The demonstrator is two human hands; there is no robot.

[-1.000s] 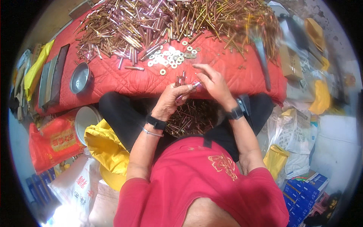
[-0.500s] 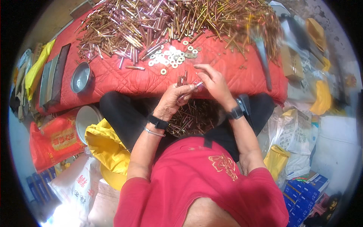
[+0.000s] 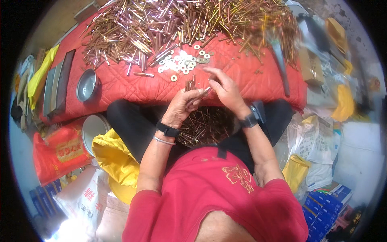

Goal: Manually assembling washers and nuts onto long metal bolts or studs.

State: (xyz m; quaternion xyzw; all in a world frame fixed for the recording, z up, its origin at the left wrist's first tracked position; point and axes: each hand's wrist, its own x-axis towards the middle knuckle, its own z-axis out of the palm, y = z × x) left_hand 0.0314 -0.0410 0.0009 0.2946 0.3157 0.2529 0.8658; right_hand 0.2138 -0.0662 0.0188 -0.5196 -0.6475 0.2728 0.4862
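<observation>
My left hand [image 3: 182, 107] is closed round several short brass-coloured metal bolts [image 3: 190, 84]; their ends stick up above the fingers. One more bolt [image 3: 207, 90] juts out past the thumb toward my right hand. My right hand [image 3: 227, 92] hovers just beside that bolt's tip, fingers stretched and thumb apart, with nothing visible in its grasp. Just beyond both hands, flat ring washers [image 3: 173, 78] lie scattered on a red quilted cover [image 3: 133, 86]. Behind them spreads a big heap of bolts and tubes [image 3: 189, 24].
Between my legs sits a container of more bolts [image 3: 205, 127]. A grey metal bowl [image 3: 86, 85] stands on the cover's left. At the right lies a long grey tool [image 3: 280, 66]. Bags, including a yellow one [image 3: 115, 157], and blue boxes [image 3: 326, 209] crowd both sides.
My left hand and its bolts have shifted slightly left, and the jutting bolt now sits lower. My right hand has moved a little left, its fingers still stretched.
</observation>
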